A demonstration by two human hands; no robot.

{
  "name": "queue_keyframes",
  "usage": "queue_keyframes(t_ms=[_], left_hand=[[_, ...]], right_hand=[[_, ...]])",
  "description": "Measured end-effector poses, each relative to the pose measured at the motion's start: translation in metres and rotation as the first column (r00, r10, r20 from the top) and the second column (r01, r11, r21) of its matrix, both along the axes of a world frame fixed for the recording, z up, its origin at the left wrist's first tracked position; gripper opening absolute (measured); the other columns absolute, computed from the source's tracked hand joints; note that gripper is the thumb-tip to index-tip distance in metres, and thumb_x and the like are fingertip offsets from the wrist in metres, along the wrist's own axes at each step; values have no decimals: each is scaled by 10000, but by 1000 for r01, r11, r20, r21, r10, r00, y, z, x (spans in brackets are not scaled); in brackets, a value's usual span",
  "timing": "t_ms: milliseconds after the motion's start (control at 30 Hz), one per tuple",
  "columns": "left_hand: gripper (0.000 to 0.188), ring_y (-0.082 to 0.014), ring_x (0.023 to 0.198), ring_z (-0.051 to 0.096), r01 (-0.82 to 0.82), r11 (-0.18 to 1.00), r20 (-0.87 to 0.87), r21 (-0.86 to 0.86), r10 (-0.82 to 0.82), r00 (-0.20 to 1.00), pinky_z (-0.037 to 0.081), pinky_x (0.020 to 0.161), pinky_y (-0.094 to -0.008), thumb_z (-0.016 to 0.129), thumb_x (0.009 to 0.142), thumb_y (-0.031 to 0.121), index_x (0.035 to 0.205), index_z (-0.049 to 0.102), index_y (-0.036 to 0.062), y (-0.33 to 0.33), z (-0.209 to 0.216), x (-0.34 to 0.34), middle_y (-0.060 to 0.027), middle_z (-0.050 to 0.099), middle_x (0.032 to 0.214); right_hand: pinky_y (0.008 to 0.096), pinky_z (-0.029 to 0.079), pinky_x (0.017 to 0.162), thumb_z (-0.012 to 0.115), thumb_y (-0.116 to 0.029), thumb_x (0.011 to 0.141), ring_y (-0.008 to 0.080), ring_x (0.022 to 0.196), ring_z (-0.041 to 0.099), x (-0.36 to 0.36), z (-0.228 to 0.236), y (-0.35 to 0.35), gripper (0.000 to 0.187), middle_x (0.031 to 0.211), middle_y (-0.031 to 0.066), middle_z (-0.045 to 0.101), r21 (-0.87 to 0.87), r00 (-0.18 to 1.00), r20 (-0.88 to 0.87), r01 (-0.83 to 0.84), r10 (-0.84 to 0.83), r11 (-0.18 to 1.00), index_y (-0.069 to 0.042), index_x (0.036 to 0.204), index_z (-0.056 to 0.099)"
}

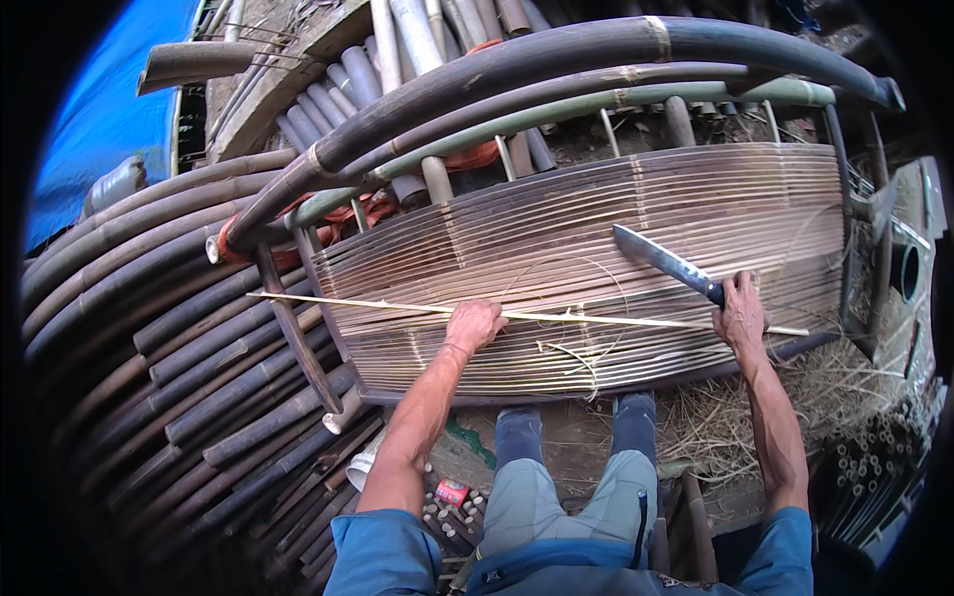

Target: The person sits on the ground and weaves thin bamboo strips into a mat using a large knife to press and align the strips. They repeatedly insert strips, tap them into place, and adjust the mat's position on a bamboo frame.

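A long, thin, pale bamboo strip (pixel 596 319) runs crosswise above the slatted seat of a bamboo bench (pixel 735 214). My left hand (pixel 475 326) is closed around the strip left of its middle. In my right hand (pixel 740 313) is the dark handle of a machete (pixel 668 260), its broad blade pointing up and left over the slats. The strip passes by the right hand; whether those fingers also touch it is hidden. A thin, loosely curled fibre (pixel 571 354) lies on the slats between my hands.
Stacked dark bamboo poles (pixel 229 397) fill the left side. Beyond the bench's curved back rail (pixel 477 79) lie more cut poles and a blue tarp (pixel 109 119). Shavings (pixel 735 417) cover the ground at right. A small red packet (pixel 452 492) lies near my legs.
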State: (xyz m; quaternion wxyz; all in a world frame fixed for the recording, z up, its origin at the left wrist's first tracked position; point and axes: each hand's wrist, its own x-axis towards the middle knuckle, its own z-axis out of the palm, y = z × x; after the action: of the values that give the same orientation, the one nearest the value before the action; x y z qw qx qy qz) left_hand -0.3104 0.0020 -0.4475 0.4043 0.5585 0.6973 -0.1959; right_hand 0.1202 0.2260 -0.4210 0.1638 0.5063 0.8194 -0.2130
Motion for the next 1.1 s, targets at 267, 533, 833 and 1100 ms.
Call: queue_keyframes(t_ms=[267,533,833,1100], left_hand=[[393,-393,834,641,63,998,489,-4,-53,871,502,755,-473,518,927,410,952,687,56,-44,163,7,-217,667,856],[389,-351,754,615,19,999,749,33,-37,661,482,693,-425,537,948,402,961,670,37,-149,340,59,-193,643,804],[378,-104,744,614,196,957,900,-213,114,421,511,640,-268,544,971,389,1006,636,24,-181,438,77,-22,621,811],[293,-22,536,446,56,906,901,-420,409,147,331,447,-196,559,977,334,973,655,57,-166,455,168,50,526,662]], right_hand=[[293,410,597,685,-190,853,129,644,443,9,197,-219,212,708,29,497,-152,508,-483,753,-713,640,-27,946,586],[239,411,456,656,-494,863,102,490,520,-33,293,-324,533,781,69,642,-518,-410,-612,854,-677,-48,27,967,612],[303,436,620,733,-327,833,137,688,541,-11,395,-350,346,778,39,589,-660,-618,-729,749,-294,61,5,891,653],[231,420,520,637,-376,917,100,556,511,12,455,-365,401,753,24,601,-507,-420,-838,835,-348,213,18,994,640]])
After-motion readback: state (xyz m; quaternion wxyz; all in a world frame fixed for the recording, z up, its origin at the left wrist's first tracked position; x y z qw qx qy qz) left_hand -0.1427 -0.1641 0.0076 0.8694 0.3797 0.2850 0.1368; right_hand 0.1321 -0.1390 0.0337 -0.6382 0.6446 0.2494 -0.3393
